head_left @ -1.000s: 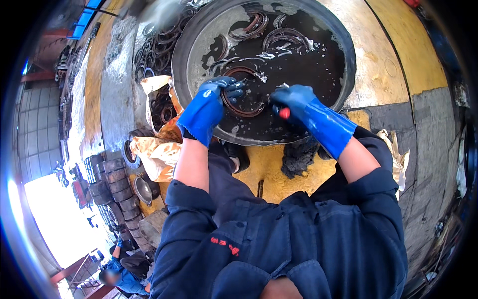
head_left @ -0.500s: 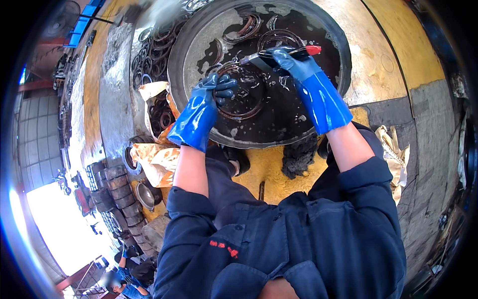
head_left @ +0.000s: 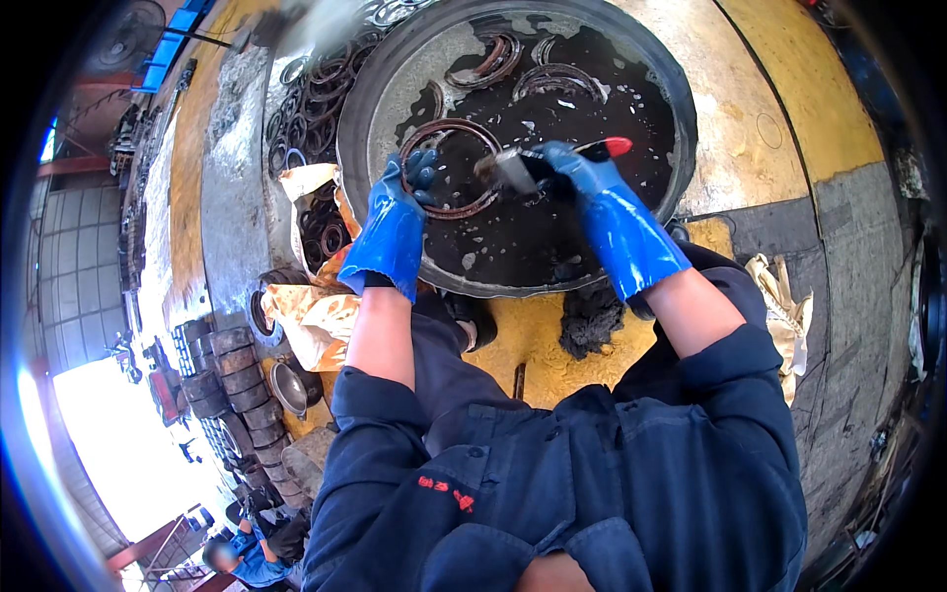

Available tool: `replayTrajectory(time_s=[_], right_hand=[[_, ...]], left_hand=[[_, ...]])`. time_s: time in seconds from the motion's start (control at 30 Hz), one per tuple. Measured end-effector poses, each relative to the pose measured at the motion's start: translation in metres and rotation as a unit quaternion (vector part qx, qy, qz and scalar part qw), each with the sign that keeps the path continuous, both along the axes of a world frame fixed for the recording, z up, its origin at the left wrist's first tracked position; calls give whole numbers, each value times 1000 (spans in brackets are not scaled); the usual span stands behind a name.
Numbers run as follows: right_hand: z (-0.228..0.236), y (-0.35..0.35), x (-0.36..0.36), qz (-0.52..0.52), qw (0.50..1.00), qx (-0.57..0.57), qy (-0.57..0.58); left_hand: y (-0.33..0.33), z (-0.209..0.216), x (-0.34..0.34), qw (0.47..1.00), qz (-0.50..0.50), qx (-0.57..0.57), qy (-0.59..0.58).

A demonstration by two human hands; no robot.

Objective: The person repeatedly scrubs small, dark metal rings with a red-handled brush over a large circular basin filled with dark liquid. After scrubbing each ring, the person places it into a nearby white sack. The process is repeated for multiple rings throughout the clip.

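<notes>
Apparently scrubbing, holding the brown ring (head_left: 449, 125) over the basin (head_left: 683, 118) in hooked fingers of the left hand (head_left: 400, 195), gripping a blurred, probably bristled tool (head_left: 515, 171) in curled right hand (head_left: 580, 176) fingers, next needing steady contact.

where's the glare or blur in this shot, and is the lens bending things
Head view: the brush in the right hand looks smeared, probably by motion; head view: glossy highlights on the blue gloves; head view: a bright patch at left is blown out white; head view: fisheye bends straight edges, corners black.
</notes>
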State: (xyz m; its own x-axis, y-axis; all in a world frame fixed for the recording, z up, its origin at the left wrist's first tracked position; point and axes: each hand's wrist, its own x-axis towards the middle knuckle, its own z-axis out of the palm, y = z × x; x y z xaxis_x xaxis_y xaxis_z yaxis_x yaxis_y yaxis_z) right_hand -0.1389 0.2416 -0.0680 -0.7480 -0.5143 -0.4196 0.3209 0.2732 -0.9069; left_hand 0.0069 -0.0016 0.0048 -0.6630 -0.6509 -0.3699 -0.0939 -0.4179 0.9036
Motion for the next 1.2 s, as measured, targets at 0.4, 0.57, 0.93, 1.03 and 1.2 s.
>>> replayTrajectory(time_s=[0.4,0.57,0.93,1.03,1.2], right_hand=[[78,-2,26,64,996,42,49],[59,-33,47,48,969,-241,22],[61,-14,44,148,934,129,298],[60,-8,32,98,894,107,424],[41,3,13,-17,936,154,315]], left_hand=[[10,-18,-8,998,-37,57,-13],[19,-40,-18,999,-6,8,39],[7,-11,-7,995,-90,45,-5],[-9,-19,-4,989,-101,103,-26],[-1,-13,-11,986,-111,102,-69]])
